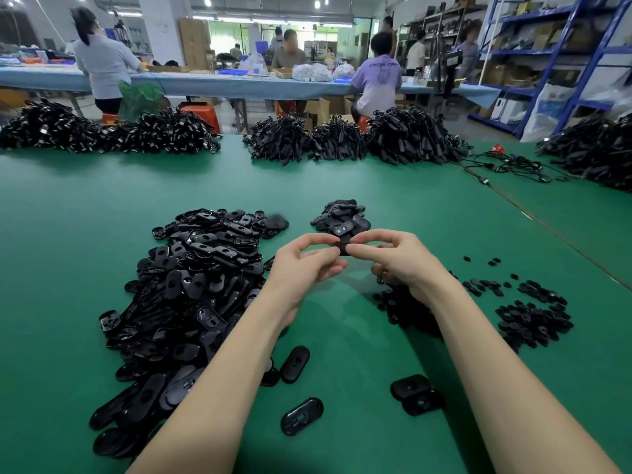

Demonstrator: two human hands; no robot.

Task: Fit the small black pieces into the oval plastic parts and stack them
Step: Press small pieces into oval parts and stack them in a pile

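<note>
Up close, two bare hands meet above a green table point(85, 234). The left hand point(301, 268) and right hand point(396, 261) pinch one black oval plastic part point(342, 248) between fingertips. A heap of oval parts point(191, 285) lies left, small black pieces point(526, 309) right, a finished stack point(342, 218) just beyond.

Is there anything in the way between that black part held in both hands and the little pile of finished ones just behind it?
Nothing visible. The oval part is pinched between the left hand and the right hand, just in front of the small stack. Only bare green table lies around that stack; the big heap sits off to the left.
</note>
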